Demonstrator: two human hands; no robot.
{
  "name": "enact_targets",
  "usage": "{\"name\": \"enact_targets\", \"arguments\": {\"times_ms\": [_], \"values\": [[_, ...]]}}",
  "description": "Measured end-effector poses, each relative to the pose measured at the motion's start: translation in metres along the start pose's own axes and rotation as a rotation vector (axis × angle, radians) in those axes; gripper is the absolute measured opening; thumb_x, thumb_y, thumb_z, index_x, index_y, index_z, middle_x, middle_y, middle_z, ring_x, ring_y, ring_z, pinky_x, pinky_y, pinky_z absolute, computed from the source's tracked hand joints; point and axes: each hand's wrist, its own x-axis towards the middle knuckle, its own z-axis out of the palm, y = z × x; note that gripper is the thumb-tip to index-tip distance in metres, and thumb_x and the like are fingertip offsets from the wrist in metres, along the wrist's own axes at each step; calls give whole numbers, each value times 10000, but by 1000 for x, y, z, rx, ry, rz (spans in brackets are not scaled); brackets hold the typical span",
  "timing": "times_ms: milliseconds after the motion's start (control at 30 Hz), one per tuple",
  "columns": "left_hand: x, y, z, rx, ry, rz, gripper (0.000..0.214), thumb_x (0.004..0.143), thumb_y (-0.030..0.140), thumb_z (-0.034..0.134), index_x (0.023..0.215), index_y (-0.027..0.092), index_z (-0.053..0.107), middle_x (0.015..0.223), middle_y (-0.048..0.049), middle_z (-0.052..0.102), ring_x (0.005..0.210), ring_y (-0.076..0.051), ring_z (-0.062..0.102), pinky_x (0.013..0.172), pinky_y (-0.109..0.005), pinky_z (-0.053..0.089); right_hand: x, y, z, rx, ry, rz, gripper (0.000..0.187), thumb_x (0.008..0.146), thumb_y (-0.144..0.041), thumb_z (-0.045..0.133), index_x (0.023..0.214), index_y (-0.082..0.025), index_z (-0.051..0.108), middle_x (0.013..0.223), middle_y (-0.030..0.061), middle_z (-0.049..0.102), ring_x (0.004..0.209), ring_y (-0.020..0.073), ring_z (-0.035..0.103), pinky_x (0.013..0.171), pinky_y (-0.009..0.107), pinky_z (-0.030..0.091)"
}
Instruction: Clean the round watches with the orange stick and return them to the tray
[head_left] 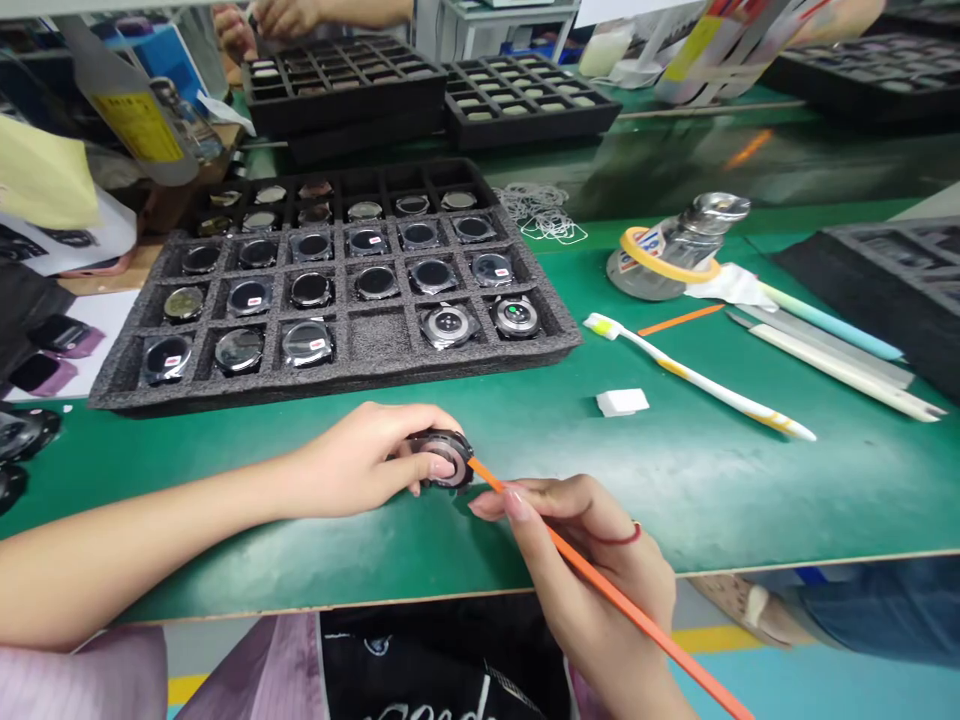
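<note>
My left hand point(379, 455) grips a round black smartwatch case point(454, 450) just above the green bench, its thumb lying across the back. Between the thumb and fingers of my right hand point(592, 545) is a long thin orange stick point(622, 600). The stick's tip meets the right edge of the watch case. Behind my hands lies a black foam tray point(352, 365) whose compartments hold several round watch cases. One front-row compartment point(377, 340) has no watch in it. Two watches beside it, one of them a watch with a green light point(516, 315), lie back side up.
Right of the tray are a white block point(622, 402), a toothbrush point(720, 388), a short orange strip point(679, 320), tweezers point(847, 370) and a glass bottle with a yellow ring point(667, 255). White thread point(540, 208) lies behind. A co-worker's hands point(281, 18) are over trays across the bench.
</note>
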Motion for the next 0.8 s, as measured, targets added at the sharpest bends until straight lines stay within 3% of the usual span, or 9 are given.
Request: {"name": "enact_targets", "arguments": {"times_ms": [400, 633, 800], "values": [[1, 0, 0, 27, -6, -1, 158, 987, 249, 577, 1104, 183, 659, 924, -11, 719, 713, -121, 662, 685, -242, 542, 0, 1, -2, -5, -16, -3, 119, 952, -156, 691, 888, -243, 640, 825, 24, 814, 812, 188, 811, 715, 253, 669], [0, 1, -1, 26, -5, 9, 156, 981, 242, 576, 1098, 172, 652, 899, -11, 705, 691, -114, 654, 672, -238, 530, 2, -1, -2, 16, -24, -5, 127, 945, -150, 695, 895, -252, 640, 849, -4, 819, 829, 168, 812, 734, 223, 658], [0, 1, 0, 24, -3, 4, 153, 985, 251, 575, 1095, 176, 651, 878, -3, 696, 686, -115, 652, 667, -237, 527, 4, -9, -1, 78, -6, 138, 148, 972, -250, 692, 831, -229, 652, 791, 23, 809, 737, 180, 794, 692, 269, 661]]}}
